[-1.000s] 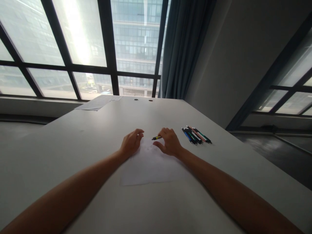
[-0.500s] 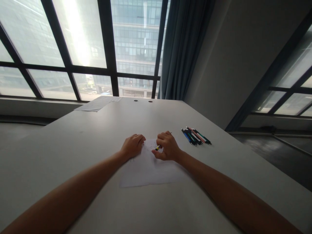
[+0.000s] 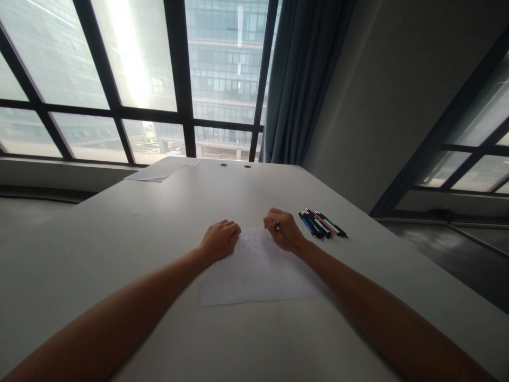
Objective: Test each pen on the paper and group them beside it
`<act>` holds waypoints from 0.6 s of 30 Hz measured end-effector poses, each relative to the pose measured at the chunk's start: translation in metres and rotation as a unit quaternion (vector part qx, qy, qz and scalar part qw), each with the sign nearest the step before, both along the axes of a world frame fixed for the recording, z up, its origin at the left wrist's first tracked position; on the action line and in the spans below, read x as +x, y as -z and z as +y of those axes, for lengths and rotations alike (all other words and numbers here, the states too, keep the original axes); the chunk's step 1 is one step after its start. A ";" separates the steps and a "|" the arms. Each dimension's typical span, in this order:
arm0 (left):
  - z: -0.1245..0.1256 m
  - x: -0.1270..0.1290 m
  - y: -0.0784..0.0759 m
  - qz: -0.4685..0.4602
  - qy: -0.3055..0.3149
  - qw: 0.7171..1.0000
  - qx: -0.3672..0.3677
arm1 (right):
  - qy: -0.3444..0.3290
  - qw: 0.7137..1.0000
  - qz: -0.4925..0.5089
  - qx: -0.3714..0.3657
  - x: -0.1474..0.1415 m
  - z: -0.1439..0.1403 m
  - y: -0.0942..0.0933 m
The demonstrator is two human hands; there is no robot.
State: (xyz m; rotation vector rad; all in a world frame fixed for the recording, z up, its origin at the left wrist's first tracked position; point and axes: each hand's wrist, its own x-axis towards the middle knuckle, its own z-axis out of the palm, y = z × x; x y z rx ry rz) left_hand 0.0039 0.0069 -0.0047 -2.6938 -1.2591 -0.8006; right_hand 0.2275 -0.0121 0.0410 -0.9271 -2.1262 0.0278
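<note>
A white sheet of paper (image 3: pixel 254 281) lies on the table in front of me, with small scribbled marks near its upper part. My left hand (image 3: pixel 221 239) rests flat on the sheet's left side, fingers bent slightly and nothing seen in them. Over the upper right of the paper, my right hand (image 3: pixel 284 229) is closed around a pen (image 3: pixel 277 225). The pen's end points toward me, and most of its length and its tip are hidden by the fingers.
Just right of my right hand lies a bunch of several pens (image 3: pixel 323 225) in dark, blue, green and pink. More paper (image 3: pixel 159 170) lies at the far left of the white table (image 3: pixel 199 196). Two round dark spots mark its far end, before the windows and a blue curtain (image 3: pixel 292 95).
My right hand has moved up and to the right over the paper and turned, so the pen now shows end-on. My left hand stays on the sheet. The view has shifted slightly.
</note>
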 end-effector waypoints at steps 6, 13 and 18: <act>-0.002 0.000 -0.001 0.014 -0.010 1.000 -0.003 | -0.008 0.934 0.186 -0.305 -0.001 0.005 -0.002; -0.003 0.000 -0.001 0.015 -0.014 1.000 -0.006 | -0.126 0.873 0.136 -0.451 -0.006 0.007 0.026; -0.004 0.001 -0.002 0.012 -0.013 1.000 -0.011 | -0.105 0.868 0.157 -0.459 -0.004 0.010 0.035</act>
